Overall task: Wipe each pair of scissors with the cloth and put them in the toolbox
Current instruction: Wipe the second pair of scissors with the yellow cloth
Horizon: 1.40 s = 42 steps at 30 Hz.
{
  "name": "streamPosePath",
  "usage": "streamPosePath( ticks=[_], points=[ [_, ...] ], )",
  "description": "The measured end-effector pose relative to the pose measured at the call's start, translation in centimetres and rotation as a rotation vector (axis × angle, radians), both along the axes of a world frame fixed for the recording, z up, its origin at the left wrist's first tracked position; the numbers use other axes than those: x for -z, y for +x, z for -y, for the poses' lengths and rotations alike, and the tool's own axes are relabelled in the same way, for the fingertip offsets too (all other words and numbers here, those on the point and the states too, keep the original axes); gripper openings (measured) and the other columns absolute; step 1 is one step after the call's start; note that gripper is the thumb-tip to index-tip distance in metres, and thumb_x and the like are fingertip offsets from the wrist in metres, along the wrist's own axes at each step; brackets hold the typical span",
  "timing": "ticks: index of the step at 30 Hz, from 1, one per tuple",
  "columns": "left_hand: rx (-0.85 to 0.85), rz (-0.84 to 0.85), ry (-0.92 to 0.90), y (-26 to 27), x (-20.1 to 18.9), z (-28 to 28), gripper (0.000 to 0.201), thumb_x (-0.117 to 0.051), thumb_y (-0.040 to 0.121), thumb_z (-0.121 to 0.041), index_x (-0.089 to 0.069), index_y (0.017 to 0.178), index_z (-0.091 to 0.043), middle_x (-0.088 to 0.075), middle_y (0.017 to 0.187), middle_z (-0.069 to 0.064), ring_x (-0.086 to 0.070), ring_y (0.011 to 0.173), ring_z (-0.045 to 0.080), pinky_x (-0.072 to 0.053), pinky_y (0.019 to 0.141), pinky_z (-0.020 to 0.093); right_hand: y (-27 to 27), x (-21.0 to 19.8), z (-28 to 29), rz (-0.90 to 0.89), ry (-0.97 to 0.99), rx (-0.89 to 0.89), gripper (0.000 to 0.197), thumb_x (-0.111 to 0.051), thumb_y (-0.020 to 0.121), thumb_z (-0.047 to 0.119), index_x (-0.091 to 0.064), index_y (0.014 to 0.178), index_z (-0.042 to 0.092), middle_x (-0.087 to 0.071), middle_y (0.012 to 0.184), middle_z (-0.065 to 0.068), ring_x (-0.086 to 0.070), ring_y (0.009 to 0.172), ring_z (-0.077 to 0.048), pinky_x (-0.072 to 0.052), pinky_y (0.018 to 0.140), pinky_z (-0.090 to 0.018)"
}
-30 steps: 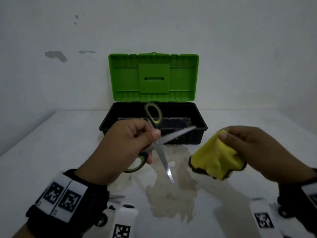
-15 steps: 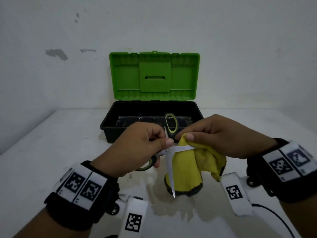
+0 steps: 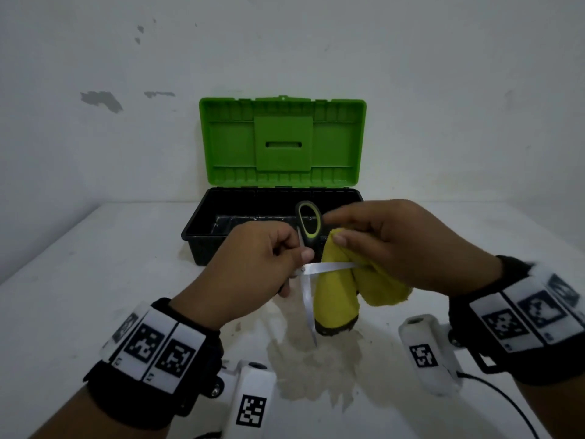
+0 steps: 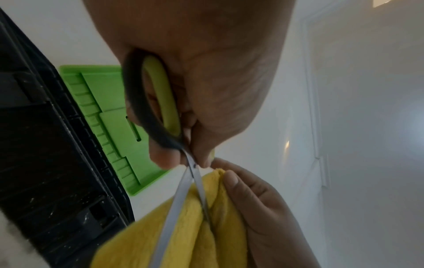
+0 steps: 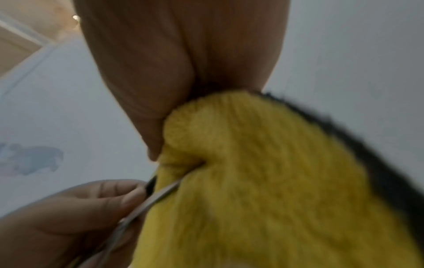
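In front of the toolbox (image 3: 202, 221), my left hand (image 3: 253, 267) grips a pair of scissors (image 3: 309, 228) with black and green handles, blades spread wide. One blade (image 3: 329, 267) points right into the yellow cloth (image 3: 335, 299); the other (image 3: 307, 307) hangs down toward the table. My right hand (image 3: 392, 245) holds the cloth folded over the right-pointing blade. The left wrist view shows the scissors (image 4: 158, 108) and cloth (image 4: 190, 226) close up, with the blade slipping into a fold. In the right wrist view the cloth (image 5: 263, 172) covers the blade tip.
The black toolbox has its green lid (image 3: 281, 144) raised against the white wall. A brownish stain (image 3: 316, 369) marks the white table (image 3: 95, 264) below the hands. Beyond the stain, the table surface to the left and right shows nothing else.
My right hand brought the cloth leftward from apart to the scissors and folded it over the right-pointing blade. The left hand lifted the scissors slightly toward the toolbox.
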<state>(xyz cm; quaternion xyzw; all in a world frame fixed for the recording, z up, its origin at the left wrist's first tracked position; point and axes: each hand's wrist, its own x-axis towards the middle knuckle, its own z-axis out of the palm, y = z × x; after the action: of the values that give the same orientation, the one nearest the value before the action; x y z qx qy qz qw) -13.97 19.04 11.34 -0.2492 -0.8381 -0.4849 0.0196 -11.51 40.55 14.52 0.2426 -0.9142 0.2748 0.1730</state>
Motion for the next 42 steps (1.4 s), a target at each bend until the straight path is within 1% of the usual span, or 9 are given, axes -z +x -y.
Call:
streamPosePath(
  ticks=[3, 6, 11, 15, 20, 27, 30, 33, 42],
  points=[
    [-0.048, -0.038, 0.029, 0.0, 0.1, 0.0, 0.026, -0.066, 0.092, -0.02, -0.063, 0.071, -0.005, -0.062, 0.049, 0.006, -0.049, 0.033, 0.003, -0.036, 0.044, 0.012, 0.4, 0.9, 1.0, 0.036, -0.138, 0.017, 0.027, -0.076, 0.082, 0.026, -0.065, 0.106, 0.028, -0.07, 0.091, 0.019, -0.062, 0.085, 0.015, -0.044, 0.068, -0.002],
    [-0.047, -0.032, 0.044, -0.1, 0.3, 0.1, 0.026, -0.065, 0.093, -0.02, -0.062, 0.07, -0.006, -0.063, 0.049, 0.011, -0.048, 0.034, 0.004, -0.037, 0.045, 0.014, 1.0, 1.2, 1.6, -0.111, 0.081, -0.049, 0.015, -0.075, 0.082, 0.034, -0.069, 0.093, 0.026, -0.065, 0.081, 0.02, -0.057, 0.078, 0.004, -0.037, 0.073, -0.003],
    [-0.063, -0.035, 0.06, 0.1, 0.6, 0.4, 0.026, -0.065, 0.092, -0.02, -0.063, 0.071, -0.005, -0.063, 0.049, 0.011, -0.046, 0.034, 0.004, -0.037, 0.045, 0.015, 1.3, 1.2, 1.3, -0.12, 0.132, -0.19, 0.013, -0.064, 0.093, 0.027, -0.073, 0.087, 0.019, -0.07, 0.086, 0.008, -0.063, 0.081, -0.008, -0.049, 0.071, -0.028],
    [-0.078, -0.092, 0.048, 0.2, 0.7, 0.1, 0.023, -0.068, 0.09, -0.017, -0.064, 0.07, -0.007, -0.063, 0.049, 0.002, -0.053, 0.038, 0.004, -0.041, 0.046, 0.014, 1.5, 1.4, 0.6, -0.053, -0.067, -0.055, 0.024, -0.073, 0.086, 0.012, -0.071, 0.106, 0.025, -0.067, 0.092, 0.021, -0.064, 0.082, 0.006, -0.049, 0.07, -0.008],
    [-0.065, -0.21, 0.004, 0.6, 0.7, -0.2, 0.023, -0.07, 0.088, -0.022, -0.063, 0.068, -0.014, -0.063, 0.057, -0.001, -0.058, 0.049, 0.013, -0.049, 0.053, 0.031, 0.7, 0.9, 0.8, 0.044, 0.093, 0.06, 0.035, -0.084, 0.073, 0.03, -0.073, 0.106, 0.027, -0.055, 0.115, 0.016, -0.062, 0.081, 0.003, -0.045, 0.068, -0.008],
    [-0.036, -0.232, 0.023, 0.8, 0.5, -0.2, 0.023, -0.07, 0.088, -0.019, -0.063, 0.068, -0.011, -0.063, 0.057, 0.002, -0.056, 0.045, 0.008, -0.047, 0.05, 0.023, 0.4, -0.4, 1.5, 0.167, 0.274, 0.068, 0.017, -0.075, 0.077, 0.048, -0.076, 0.088, 0.036, -0.067, 0.086, 0.02, -0.059, 0.084, 0.0, -0.036, 0.071, -0.013],
    [-0.034, -0.257, 0.012, 0.6, 0.5, -0.2, 0.023, -0.07, 0.088, -0.021, -0.062, 0.068, -0.015, -0.062, 0.056, 0.003, -0.056, 0.048, 0.014, -0.05, 0.053, 0.036, -0.1, -0.3, 1.5, 0.283, 0.198, -0.058, 0.015, -0.073, 0.084, 0.038, -0.078, 0.093, 0.027, -0.072, 0.081, 0.008, -0.064, 0.073, -0.008, -0.047, 0.059, -0.018],
    [-0.011, -0.277, -0.005, 0.5, 0.8, -0.3, 0.022, -0.071, 0.088, -0.021, -0.061, 0.068, -0.016, -0.06, 0.055, 0.003, -0.056, 0.05, 0.018, -0.049, 0.052, 0.041, -0.4, 0.3, 1.7, 0.316, 0.196, -0.099, 0.018, -0.07, 0.088, 0.034, -0.079, 0.088, 0.018, -0.069, 0.069, -0.005, -0.058, 0.06, -0.021, -0.043, 0.053, -0.027],
    [-0.001, -0.251, 0.029, 0.3, 0.5, 0.2, 0.023, -0.071, 0.088, -0.019, -0.062, 0.067, -0.015, -0.062, 0.053, 0.003, -0.054, 0.042, 0.009, -0.045, 0.047, 0.021, -0.2, 0.3, 0.6, 0.356, 0.122, -0.126, 0.017, -0.067, 0.091, 0.031, -0.076, 0.082, 0.021, -0.066, 0.065, 0.004, -0.053, 0.052, -0.003, -0.04, 0.05, -0.015]
  ],
)
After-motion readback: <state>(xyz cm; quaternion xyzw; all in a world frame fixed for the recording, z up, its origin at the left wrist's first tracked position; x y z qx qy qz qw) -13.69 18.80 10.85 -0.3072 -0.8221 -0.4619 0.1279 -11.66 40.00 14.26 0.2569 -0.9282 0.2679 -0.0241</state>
